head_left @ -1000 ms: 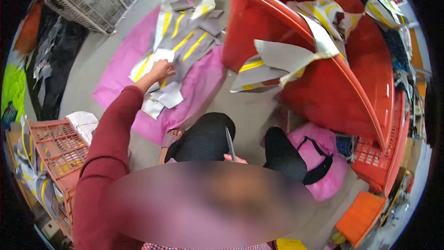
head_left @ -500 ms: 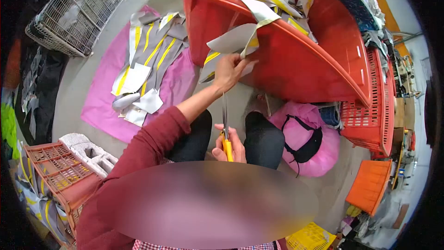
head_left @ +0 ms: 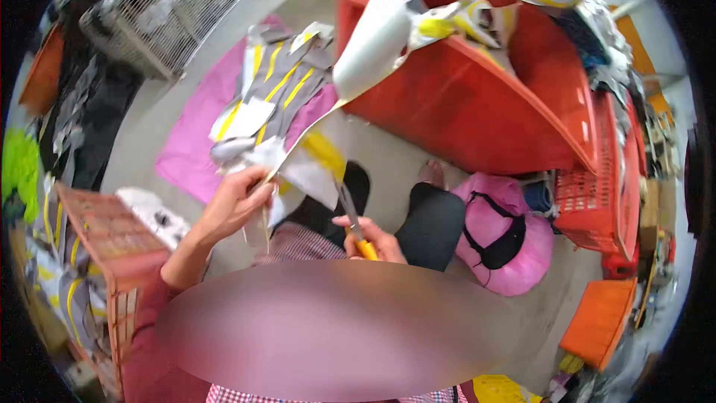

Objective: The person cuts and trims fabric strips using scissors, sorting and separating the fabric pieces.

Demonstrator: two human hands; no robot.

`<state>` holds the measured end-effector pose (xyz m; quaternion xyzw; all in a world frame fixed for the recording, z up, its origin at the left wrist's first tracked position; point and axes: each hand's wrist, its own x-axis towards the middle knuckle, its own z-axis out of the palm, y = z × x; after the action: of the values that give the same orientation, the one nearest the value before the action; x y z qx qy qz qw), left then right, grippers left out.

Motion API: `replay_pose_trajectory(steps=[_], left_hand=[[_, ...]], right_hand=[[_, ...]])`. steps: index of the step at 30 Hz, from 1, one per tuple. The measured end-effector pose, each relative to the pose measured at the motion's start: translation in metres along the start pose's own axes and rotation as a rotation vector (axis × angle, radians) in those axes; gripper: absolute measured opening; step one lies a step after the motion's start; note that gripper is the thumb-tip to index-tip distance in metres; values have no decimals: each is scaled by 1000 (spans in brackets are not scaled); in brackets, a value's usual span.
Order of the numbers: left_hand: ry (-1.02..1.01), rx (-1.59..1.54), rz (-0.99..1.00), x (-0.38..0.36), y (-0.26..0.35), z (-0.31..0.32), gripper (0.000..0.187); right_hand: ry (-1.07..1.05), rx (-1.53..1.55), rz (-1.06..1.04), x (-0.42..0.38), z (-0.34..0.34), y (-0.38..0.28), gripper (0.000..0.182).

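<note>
My left hand (head_left: 237,205) pinches one end of a long strip of white and grey fabric with yellow bands (head_left: 321,151). The strip runs up to the rim of the large red tub (head_left: 455,97), where more banded fabric (head_left: 477,22) lies. My right hand (head_left: 377,240) is closed around yellow-handled scissors (head_left: 361,237), their blades pointing up beside the hanging fabric. On a pink cloth (head_left: 186,145) at the left, several banded pieces (head_left: 280,82) are spread in a pile.
A wire basket (head_left: 175,11) stands at the upper left, and a reddish crate (head_left: 112,235) at the lower left. Right of my knees sits a pink bundle (head_left: 522,269) with a black strap. Beyond are a red basket (head_left: 597,205) and an orange bin (head_left: 600,321).
My left hand has moved down and left, drawing the fabric strip from the tub's rim toward my lap. The scissors have tilted slightly, and the view has shifted.
</note>
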<state>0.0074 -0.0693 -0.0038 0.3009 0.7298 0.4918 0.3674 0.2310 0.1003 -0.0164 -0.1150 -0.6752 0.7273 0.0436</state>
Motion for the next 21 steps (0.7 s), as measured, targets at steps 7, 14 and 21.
replay_pose_trajectory(steps=[7, 14, 21], left_hand=[[-26, 152, 26, -16, -17, 0, 23], [-163, -178, -43, -26, -17, -14, 26], [-179, -271, -71, -24, -17, -7, 26]], right_hand=[[-103, -340, 152, 11, 23, -2, 55], [-130, -486, 207, 17, 32, 0, 58], [-118, -545, 94, 34, 31, -15, 49]])
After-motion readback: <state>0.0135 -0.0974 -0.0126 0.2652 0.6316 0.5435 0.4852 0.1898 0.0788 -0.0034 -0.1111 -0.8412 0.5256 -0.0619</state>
